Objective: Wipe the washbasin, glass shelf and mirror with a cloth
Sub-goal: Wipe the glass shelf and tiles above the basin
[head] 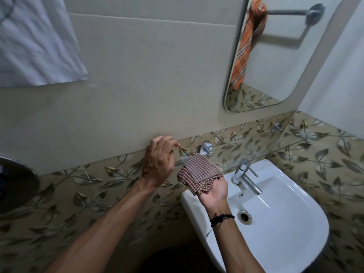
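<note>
Right hand [213, 191] clutches brown checked cloth [199, 170] over clear glass shelf's [246, 150] end to wipe it; left hand's [157, 160] grasp is indeterminable.

L grip [157, 162] raised, fingers loose; R grip [213, 189] palm-up, clasping.

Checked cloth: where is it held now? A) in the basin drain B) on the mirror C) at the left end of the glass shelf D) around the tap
C: the right hand holds the checked cloth against the left end of the glass shelf, well below the mirror.
</note>
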Action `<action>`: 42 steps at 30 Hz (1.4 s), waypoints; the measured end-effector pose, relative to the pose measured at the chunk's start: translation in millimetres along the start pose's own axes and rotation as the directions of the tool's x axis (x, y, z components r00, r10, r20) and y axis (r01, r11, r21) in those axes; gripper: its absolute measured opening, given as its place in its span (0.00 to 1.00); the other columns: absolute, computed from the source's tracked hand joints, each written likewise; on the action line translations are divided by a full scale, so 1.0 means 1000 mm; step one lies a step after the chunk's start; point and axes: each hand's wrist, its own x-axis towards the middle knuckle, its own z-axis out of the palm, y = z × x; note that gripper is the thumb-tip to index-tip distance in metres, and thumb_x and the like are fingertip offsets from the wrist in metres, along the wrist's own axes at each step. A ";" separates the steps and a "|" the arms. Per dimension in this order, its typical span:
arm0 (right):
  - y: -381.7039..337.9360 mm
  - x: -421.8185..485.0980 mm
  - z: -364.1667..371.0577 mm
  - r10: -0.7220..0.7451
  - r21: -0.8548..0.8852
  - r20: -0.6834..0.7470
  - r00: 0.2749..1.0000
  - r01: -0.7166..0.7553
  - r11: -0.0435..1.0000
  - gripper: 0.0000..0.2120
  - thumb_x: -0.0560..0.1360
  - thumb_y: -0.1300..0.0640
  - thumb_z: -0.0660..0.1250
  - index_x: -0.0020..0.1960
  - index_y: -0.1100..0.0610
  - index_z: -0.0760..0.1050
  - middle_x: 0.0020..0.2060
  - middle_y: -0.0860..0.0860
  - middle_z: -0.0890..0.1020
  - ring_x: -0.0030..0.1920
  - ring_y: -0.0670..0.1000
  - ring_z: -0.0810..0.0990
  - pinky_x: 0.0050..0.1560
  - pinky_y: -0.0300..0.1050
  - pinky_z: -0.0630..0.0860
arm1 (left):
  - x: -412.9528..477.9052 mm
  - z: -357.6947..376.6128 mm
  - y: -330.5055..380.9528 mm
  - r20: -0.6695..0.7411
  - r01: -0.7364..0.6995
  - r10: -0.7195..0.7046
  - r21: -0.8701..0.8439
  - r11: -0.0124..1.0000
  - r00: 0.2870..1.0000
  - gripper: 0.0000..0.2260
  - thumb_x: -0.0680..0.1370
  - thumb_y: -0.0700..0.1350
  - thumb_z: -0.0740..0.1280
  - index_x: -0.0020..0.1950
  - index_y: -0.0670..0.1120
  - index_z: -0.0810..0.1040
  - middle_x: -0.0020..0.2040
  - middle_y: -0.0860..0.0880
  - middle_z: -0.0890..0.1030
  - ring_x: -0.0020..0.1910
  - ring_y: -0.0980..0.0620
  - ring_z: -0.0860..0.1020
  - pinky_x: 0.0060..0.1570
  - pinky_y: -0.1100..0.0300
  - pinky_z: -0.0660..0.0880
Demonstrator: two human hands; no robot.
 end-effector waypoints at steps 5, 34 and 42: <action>0.007 0.004 0.010 -0.011 0.023 -0.017 1.000 0.011 1.000 0.28 0.85 0.46 0.49 0.73 0.65 0.68 0.67 0.67 0.76 0.65 0.69 0.76 0.58 0.70 0.77 | 0.003 -0.003 -0.001 0.068 -0.059 0.061 -0.028 0.998 0.996 0.12 0.74 0.31 0.66 0.53 0.43 0.81 0.52 0.47 0.81 0.51 0.43 0.76 0.54 0.50 0.74; -0.048 0.026 -0.011 -0.686 -0.870 0.325 0.651 -0.079 -0.486 0.28 0.83 0.48 0.45 0.80 0.58 0.58 0.81 0.55 0.49 0.81 0.57 0.41 0.78 0.57 0.36 | -0.003 0.037 0.033 0.198 0.243 -0.220 -0.101 0.965 0.955 0.09 0.77 0.36 0.61 0.51 0.45 0.78 0.49 0.51 0.78 0.49 0.50 0.72 0.50 0.58 0.69; -0.008 0.008 0.013 -0.323 -0.603 0.566 0.758 0.114 -0.790 0.27 0.82 0.46 0.45 0.72 0.55 0.72 0.73 0.53 0.73 0.75 0.52 0.67 0.77 0.53 0.59 | -0.001 0.032 0.032 0.048 0.213 -0.208 -0.183 0.960 0.977 0.10 0.74 0.28 0.65 0.48 0.41 0.78 0.46 0.48 0.79 0.46 0.47 0.75 0.48 0.53 0.71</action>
